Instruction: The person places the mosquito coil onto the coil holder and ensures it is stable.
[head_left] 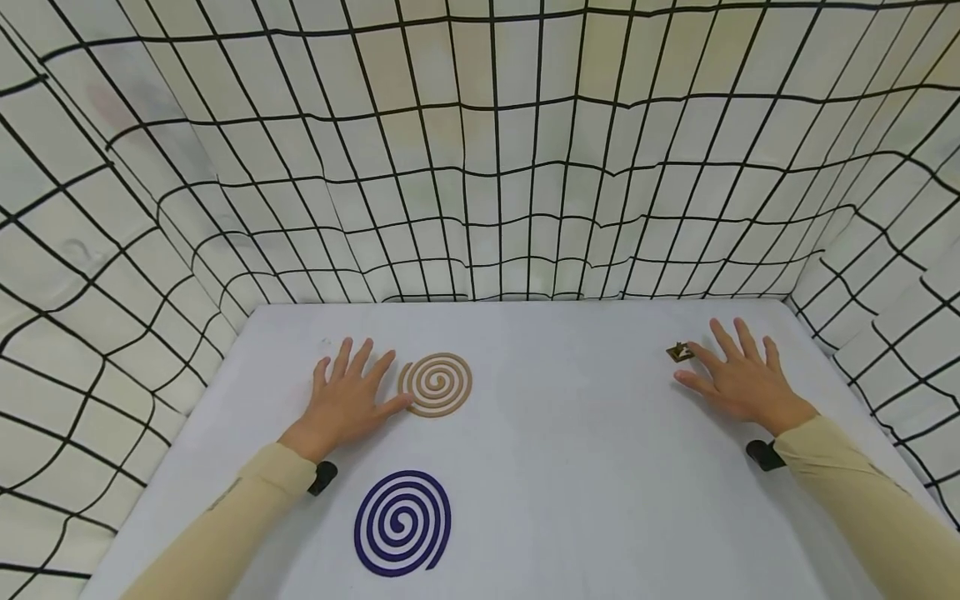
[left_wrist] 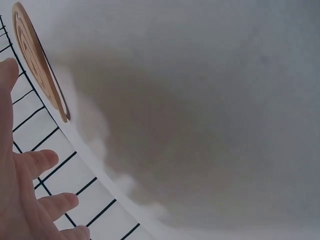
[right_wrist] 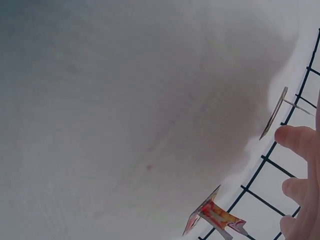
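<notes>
My left hand (head_left: 341,408) is spread with straight fingers over the white table (head_left: 555,433). In the head view its thumb overlaps the left edge of a tan mosquito coil (head_left: 437,385); I cannot tell whether they touch. The same coil (left_wrist: 37,62) stands out at the upper left of the left wrist view. Nearer me lies a dark purple mosquito coil (head_left: 402,523). My right hand (head_left: 746,383) is also spread, its index fingertip beside a small gold-coloured metal stand (head_left: 679,352). Neither hand holds anything.
Two small bent metal pieces show in the right wrist view: a thin one (right_wrist: 275,112) with a projecting prong, and one with red and yellow print (right_wrist: 217,215). Black-gridded white netting (head_left: 517,192) rises behind the table and on both sides.
</notes>
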